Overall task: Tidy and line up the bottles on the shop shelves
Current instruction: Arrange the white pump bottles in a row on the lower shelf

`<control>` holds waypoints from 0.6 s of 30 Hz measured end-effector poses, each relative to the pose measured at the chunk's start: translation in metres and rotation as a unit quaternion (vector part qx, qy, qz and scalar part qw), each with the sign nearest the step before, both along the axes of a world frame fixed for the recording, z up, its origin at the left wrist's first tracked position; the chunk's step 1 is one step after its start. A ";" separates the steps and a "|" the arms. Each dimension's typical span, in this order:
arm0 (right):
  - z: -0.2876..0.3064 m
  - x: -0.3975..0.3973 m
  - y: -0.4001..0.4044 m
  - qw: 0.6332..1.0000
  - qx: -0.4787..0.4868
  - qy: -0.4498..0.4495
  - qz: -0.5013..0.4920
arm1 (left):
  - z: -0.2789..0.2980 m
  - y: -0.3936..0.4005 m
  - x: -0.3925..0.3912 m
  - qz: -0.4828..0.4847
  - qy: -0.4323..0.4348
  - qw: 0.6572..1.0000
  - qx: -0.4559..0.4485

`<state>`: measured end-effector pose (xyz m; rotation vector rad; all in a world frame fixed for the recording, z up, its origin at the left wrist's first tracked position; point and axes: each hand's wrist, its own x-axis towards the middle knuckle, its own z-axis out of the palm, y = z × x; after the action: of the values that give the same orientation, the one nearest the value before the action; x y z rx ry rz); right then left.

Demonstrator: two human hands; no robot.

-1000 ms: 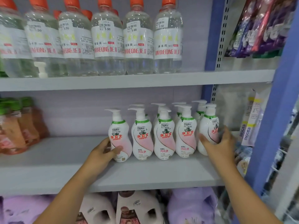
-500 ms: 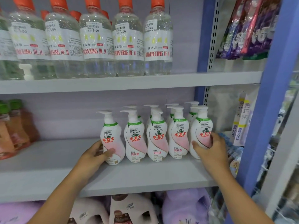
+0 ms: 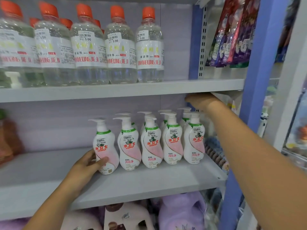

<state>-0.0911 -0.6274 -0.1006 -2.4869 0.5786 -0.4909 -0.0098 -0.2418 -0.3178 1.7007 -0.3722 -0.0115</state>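
Left hand (image 3: 86,165) gripping leftmost pump bottle (image 3: 105,146), right hand (image 3: 201,100) raised under upper shelf (image 3: 116,91)

Blue upright (image 3: 260,67): a tall blue post down the right of the shelving, from the top of the view to the bottom.
Slotted rail (image 3: 202,42): a pale strip with paired dark slots, just right of a second, narrower blue post at the back.
Hanging packets (image 3: 232,35): red, purple and blue foil packs, overlapping, at the upper right between the rail and the blue upright.
Back panel (image 3: 174,44): pale lilac, with a vertical seam.
Knitted items (image 3: 214,153): blue and brown, blurred, just past the right end of the middle shelf.
Far right (image 3: 295,130): blurred goods on a neighbouring white rack; what they are cannot be told.
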 end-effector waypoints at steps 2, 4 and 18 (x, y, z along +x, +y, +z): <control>0.001 0.013 -0.003 0.997 -0.023 0.061 0.031 | 0.000 0.001 0.000 -0.007 0.001 1.000 0.003; -0.006 0.017 -0.010 0.995 -0.024 0.082 0.042 | 0.000 0.003 0.001 -0.013 0.000 1.000 0.002; -0.008 0.022 -0.021 0.998 0.047 0.047 0.017 | -0.004 0.003 0.007 -0.007 0.003 1.000 -0.003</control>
<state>-0.0687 -0.6485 -0.1082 -2.4355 0.5802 -0.3280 -0.0028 -0.2386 -0.3217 1.6921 -0.3797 -0.0259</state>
